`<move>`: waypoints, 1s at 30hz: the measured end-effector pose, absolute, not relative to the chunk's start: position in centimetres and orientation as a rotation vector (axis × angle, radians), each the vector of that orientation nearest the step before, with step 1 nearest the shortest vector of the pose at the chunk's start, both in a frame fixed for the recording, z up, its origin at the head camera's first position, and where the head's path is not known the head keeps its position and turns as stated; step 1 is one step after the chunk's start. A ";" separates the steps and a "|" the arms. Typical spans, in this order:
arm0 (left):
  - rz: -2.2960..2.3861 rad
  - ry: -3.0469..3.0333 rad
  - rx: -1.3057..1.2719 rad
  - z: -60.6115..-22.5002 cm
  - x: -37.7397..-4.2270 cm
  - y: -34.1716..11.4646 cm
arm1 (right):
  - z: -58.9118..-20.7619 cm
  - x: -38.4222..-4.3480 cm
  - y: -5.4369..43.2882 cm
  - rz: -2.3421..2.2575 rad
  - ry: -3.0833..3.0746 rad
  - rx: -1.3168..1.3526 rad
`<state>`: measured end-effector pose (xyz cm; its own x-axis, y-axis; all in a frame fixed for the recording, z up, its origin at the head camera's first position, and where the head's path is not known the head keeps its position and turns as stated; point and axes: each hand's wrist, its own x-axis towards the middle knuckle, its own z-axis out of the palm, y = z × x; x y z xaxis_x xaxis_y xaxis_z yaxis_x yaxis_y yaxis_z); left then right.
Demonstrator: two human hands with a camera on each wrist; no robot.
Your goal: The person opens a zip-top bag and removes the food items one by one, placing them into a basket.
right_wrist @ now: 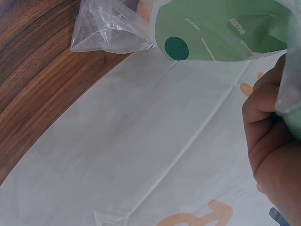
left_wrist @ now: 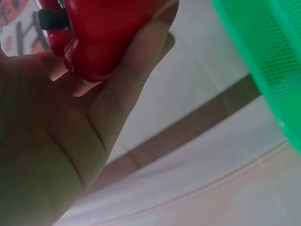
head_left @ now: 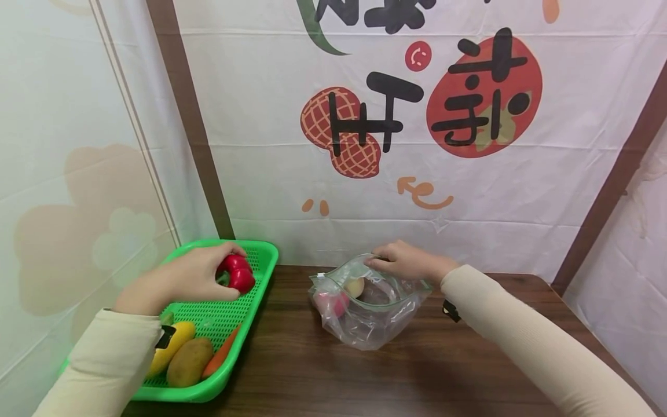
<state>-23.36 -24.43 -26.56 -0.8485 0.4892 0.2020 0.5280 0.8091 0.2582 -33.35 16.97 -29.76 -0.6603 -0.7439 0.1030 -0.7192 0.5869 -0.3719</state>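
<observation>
My left hand [head_left: 195,277] holds a red bell pepper [head_left: 241,274] by its sides, above the far part of a green basket [head_left: 271,255]. In the left wrist view the thumb and fingers curl round the glossy pepper [left_wrist: 103,33], its green stem showing. My right hand [head_left: 409,260] pinches the far rim of a clear zip bag [head_left: 359,330] that stands gaping on the table. Inside the bag lie a pinkish-red item [head_left: 333,302] and a pale round one [head_left: 355,286]. The right wrist view shows the bag's green printed panel [right_wrist: 221,28] beside the curled fingers.
In the basket's near part lie a yellow vegetable or fruit [head_left: 179,339], a brown potato [head_left: 190,362] and a carrot [head_left: 221,352]. The brown wooden table [head_left: 292,376] runs back to a printed white curtain [head_left: 260,174].
</observation>
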 end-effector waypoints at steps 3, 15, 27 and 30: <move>-0.493 -2.926 -0.784 -27.6 -24.1 -25.4 | -29.8 -33.4 17.0 -0.604 2.737 -1.270; -0.522 -3.196 -0.626 -32.3 -25.9 -27.9 | -29.9 -33.1 16.9 -0.616 2.734 -1.273; -0.453 -3.377 -0.420 -35.7 -26.6 -28.6 | -30.3 -33.3 16.8 -0.611 2.734 -1.286; -0.445 -3.402 -0.373 -35.9 -26.6 -28.4 | -30.3 -33.3 16.8 -0.603 2.741 -1.288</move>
